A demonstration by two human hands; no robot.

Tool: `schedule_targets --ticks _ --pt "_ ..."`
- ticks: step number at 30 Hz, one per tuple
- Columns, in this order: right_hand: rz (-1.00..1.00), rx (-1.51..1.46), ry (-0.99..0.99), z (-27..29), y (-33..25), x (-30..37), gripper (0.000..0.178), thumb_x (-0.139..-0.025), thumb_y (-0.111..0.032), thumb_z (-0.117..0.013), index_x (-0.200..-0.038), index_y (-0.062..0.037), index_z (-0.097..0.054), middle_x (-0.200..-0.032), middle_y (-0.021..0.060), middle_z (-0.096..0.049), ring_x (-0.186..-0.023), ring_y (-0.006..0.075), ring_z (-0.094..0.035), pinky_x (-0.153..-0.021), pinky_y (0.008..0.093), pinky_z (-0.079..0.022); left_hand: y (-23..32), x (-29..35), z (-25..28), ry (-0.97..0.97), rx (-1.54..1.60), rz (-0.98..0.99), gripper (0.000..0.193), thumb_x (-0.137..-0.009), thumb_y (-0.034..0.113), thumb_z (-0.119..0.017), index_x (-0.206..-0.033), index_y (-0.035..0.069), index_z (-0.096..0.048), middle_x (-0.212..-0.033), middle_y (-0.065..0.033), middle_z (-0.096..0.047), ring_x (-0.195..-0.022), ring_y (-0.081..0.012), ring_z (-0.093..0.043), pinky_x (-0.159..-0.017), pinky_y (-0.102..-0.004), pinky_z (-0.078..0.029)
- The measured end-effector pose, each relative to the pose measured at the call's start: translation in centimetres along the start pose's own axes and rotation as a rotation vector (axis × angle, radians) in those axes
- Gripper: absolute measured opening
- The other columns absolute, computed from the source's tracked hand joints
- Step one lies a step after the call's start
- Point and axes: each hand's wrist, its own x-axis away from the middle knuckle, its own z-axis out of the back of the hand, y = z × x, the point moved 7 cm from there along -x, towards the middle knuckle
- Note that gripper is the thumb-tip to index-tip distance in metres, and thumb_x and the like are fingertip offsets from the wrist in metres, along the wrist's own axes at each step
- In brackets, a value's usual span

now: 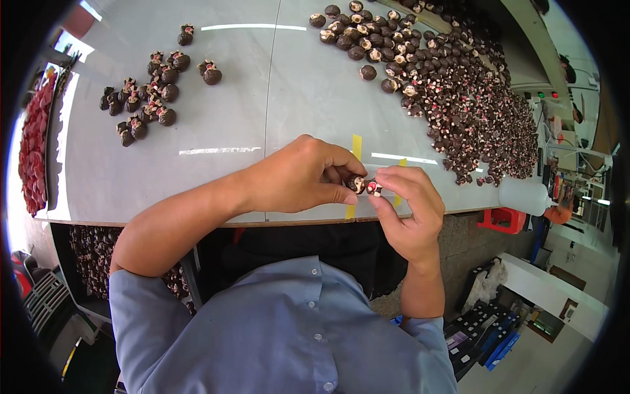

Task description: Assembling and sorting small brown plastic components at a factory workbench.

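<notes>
Just above the table's near edge, my left hand pinches a dark brown ball-shaped piece with a cream patch between thumb and fingers. Facing it, my right hand holds a small dark piece with red and cream details by its thumb and fingertips. The two pieces are close together; whether they touch I cannot tell. At the far left of the table stands a group of joined figures, each a round brown body topped with a cream and red part.
Loose brown balls lie at the back right, beside a large heap of small dark pieces. Yellow tape strips mark the table. Red pieces fill a tray at far left. A red stool stands at right.
</notes>
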Motion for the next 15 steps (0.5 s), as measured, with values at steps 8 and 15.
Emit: schedule_targets --ticks 8,15 --pt "0.013 0.045 -0.039 -0.1 -0.4 0.0 0.034 -0.077 0.007 -0.084 -0.108 0.0005 -0.072 -0.109 0.0159 -0.075 -0.097 0.0311 -0.074 -0.083 0.0376 -0.059 -0.1 0.1 0.3 0.026 0.006 -0.021 0.041 -0.089 0.014 -0.087 -0.121 -0.006 -0.072 -0.101 -0.0164 -0.079 -0.090 -0.0190 -0.076 -0.084 -0.0336 -0.062" --pt "-0.074 -0.022 -0.021 -0.7 0.5 0.3 0.032 -0.078 0.009 -0.083 -0.106 0.0003 -0.073 -0.109 0.0159 -0.075 -0.097 0.0305 -0.074 -0.084 0.0375 -0.060 0.9 0.4 0.0 0.107 -0.287 -0.195 0.036 -0.085 0.006 -0.089 -0.117 -0.001 -0.075 -0.096 -0.0083 -0.076 -0.086 -0.0163 -0.074 -0.075 -0.0318 -0.062"
